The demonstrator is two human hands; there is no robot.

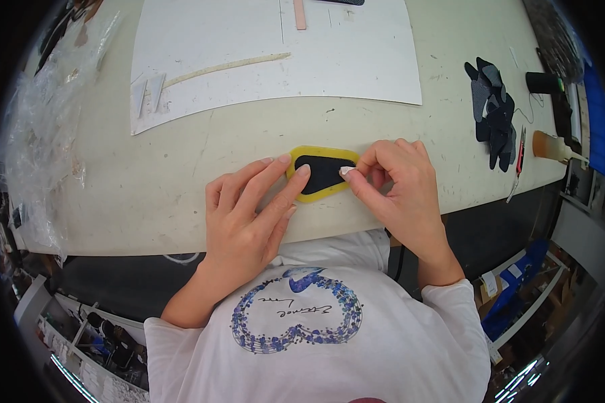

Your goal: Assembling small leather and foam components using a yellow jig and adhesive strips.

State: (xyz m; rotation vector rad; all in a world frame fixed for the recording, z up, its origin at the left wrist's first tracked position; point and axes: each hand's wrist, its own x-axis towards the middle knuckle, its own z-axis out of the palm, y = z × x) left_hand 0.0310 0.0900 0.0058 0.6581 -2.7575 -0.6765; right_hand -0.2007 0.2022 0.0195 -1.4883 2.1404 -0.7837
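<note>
Crinkly clear plastic sheet (37, 127) sits far left, white board (275, 54) up top. Left hand (249, 215) presses flat fingers on the yellow-rimmed black piece (319, 173) at the table's (148, 195) near edge. Right hand (400, 185) pinches a small white bit (347, 171) against it. Dark cutouts pile (494, 111) sits well off right.

A craft workshop is shown. A scuffed worktable (148, 195) is seen across the frame, with a white cutting sheet (356, 60) at the top, stacked dark cut pieces (494, 114) upper right, and crumpled plastic wrap (37, 134) at left.
</note>
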